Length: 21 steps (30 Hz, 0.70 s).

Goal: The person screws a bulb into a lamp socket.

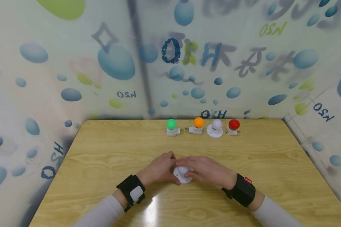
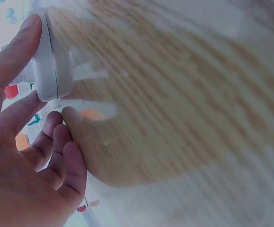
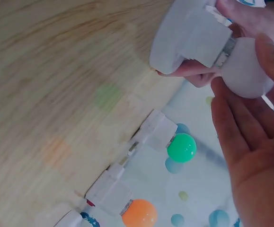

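A white lamp holder (image 1: 184, 180) with a round base stands on the table between my two hands. My left hand (image 1: 160, 168) grips the base rim, with the thumb on one side and fingers on the other. In the right wrist view a round white bulb (image 3: 246, 71) sits in the socket, and some metal thread shows between them. My right hand (image 1: 208, 170) pinches this bulb between thumb and fingers. From the head view the right fingers partly hide the bulb. The left wrist view shows the edge of the base (image 2: 47, 71) against the tabletop.
Along the table's back edge stand a green bulb (image 1: 171, 124) and an orange bulb (image 1: 198, 122) in plug sockets, a white bulb (image 1: 217, 124) on a round holder, and a red bulb (image 1: 234, 124) in a plug socket. A patterned curtain (image 1: 116, 94) hangs behind.
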Each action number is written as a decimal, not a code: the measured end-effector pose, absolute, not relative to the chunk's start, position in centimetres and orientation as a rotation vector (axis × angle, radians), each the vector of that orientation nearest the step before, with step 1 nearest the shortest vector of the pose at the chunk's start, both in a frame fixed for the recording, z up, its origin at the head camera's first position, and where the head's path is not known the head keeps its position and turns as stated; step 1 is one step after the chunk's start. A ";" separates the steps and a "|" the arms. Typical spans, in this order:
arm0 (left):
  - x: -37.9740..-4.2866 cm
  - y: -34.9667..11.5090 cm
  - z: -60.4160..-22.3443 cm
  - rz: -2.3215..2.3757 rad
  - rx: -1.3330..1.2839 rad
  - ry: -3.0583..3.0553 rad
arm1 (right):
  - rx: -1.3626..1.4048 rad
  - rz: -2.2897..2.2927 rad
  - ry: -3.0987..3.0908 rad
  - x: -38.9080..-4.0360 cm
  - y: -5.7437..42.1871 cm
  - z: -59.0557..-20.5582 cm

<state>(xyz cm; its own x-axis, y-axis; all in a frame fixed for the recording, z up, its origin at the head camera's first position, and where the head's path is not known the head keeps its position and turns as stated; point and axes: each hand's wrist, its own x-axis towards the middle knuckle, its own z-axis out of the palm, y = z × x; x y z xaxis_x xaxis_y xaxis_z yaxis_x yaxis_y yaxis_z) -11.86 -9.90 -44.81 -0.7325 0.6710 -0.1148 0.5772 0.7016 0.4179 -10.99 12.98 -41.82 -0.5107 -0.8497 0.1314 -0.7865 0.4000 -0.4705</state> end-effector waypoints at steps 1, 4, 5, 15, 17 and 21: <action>-11.9 -9.9 -44.8 0.519 0.995 2.656 | -1.496 -0.731 2.533 -11.0 12.9 -41.8; -12.0 -10.0 -44.7 0.510 0.999 2.662 | -1.527 -0.708 2.591 -10.9 12.7 -41.7; -12.0 -10.0 -44.7 0.511 1.000 2.662 | -1.535 -0.698 2.614 -10.9 12.6 -41.8; -11.3 -10.5 -45.2 0.531 1.013 2.662 | -1.444 -0.693 2.696 -9.9 12.2 -42.6; -11.4 -10.4 -45.1 0.531 1.021 2.671 | -1.388 -0.698 2.689 -9.9 12.5 -42.4; -11.8 -10.2 -44.9 0.546 1.015 2.679 | -1.242 -0.774 2.707 -10.1 13.6 -41.6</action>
